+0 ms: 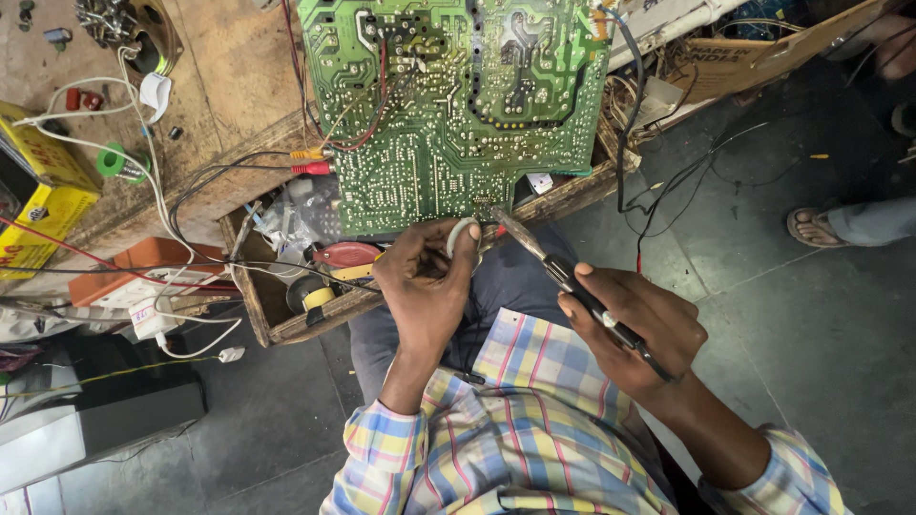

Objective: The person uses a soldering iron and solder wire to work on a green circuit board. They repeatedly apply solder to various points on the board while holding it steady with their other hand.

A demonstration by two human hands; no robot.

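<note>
While hands solder, wooden drawer (256, 307) holds tape roll (316, 296), red tool (345, 255).

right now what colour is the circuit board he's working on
Green, with pale solder traces; the circuit board shows best in the head view.

A worn wooden workbench (224, 72) carries a large green circuit board (458, 105), solder side up, whose near edge overhangs an open wooden drawer (286, 329). Left of the board lie a white cable (143, 162), a green tape roll (116, 162) and a yellow box (43, 186) at the bench's edge. Below the board, the drawer holds a red tool (345, 255) and a yellow-banded tape roll (313, 296). Under the bench spreads a dark tiled floor (763, 315).
</note>
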